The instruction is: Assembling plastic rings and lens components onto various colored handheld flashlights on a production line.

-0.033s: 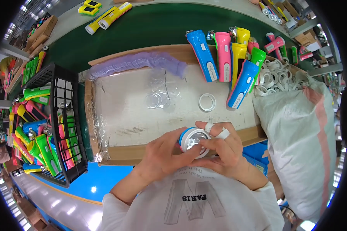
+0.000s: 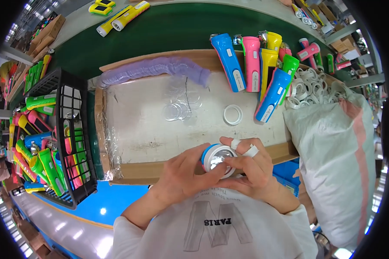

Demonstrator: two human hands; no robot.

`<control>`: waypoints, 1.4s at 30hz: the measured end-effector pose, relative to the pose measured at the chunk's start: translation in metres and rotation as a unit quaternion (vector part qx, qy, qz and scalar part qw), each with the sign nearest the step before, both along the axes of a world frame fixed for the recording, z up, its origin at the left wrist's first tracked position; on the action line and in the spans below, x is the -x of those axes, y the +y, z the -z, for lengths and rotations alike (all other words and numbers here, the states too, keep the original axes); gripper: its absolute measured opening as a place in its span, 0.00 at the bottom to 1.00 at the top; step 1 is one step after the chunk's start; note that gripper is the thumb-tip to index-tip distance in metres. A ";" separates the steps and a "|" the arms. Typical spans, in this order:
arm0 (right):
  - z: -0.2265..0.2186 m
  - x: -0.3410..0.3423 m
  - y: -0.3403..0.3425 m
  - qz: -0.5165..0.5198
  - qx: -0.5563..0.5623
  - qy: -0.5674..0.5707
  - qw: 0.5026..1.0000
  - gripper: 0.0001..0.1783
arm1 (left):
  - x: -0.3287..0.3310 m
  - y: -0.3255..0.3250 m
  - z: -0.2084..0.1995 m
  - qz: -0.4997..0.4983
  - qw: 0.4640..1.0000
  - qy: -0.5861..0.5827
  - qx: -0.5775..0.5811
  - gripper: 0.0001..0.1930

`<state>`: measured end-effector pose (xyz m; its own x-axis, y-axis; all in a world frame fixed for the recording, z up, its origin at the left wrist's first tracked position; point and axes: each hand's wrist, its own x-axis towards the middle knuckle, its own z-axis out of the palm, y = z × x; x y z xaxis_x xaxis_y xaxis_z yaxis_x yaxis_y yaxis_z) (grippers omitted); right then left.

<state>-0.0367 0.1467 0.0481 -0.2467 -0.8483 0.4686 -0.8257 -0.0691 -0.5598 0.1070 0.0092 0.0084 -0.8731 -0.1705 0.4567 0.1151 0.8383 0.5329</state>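
Close to my body, both hands hold a flashlight (image 2: 209,157) with a blue body and a white ring round its head, the lens end tilted up toward me. My left hand (image 2: 184,172) wraps round its left side, thumb along the near rim. The fingers of my right hand (image 2: 250,166) curl over the right side, a fingertip at the lens face; white tape circles two of them. Beyond the hands, a loose white ring (image 2: 232,115) lies in the shallow cardboard tray (image 2: 138,149). Clear round lenses (image 2: 173,112) are scattered left of it, before a long purple-tinted stack of lenses (image 2: 151,72).
Blue, pink, yellow and green flashlights (image 2: 272,95) lie at the tray's far right. A black crate (image 2: 75,142) of flashlights stands left. On the right, a white sack (image 2: 333,159) sits below a heap of white rings (image 2: 309,86). Two yellow flashlights (image 2: 129,16) lie at the back.
The view has shifted very slightly, and the reflection in the flashlight's head looks brighter. Both hands keep the same hold.
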 end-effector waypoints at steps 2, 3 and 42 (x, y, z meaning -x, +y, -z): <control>-0.003 0.001 0.003 -0.012 -0.015 -0.005 1.000 0.29 | -0.002 0.007 -0.003 -0.024 1.000 0.014 0.010 0.18; -0.007 0.002 0.005 -0.024 -0.041 -0.017 0.999 0.31 | -0.002 0.010 -0.003 -0.036 0.999 0.014 0.031 0.18; -0.058 0.010 0.007 -0.066 -0.358 0.137 0.921 0.33 | 0.012 0.028 0.001 -0.029 0.998 0.056 0.019 0.11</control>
<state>-0.0467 0.1532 0.1066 -0.0746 -0.9783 -0.1932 -0.9535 0.1267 -0.2733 0.0955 0.0368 0.0077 -0.8056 -0.1998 0.5577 0.1222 0.8651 0.4864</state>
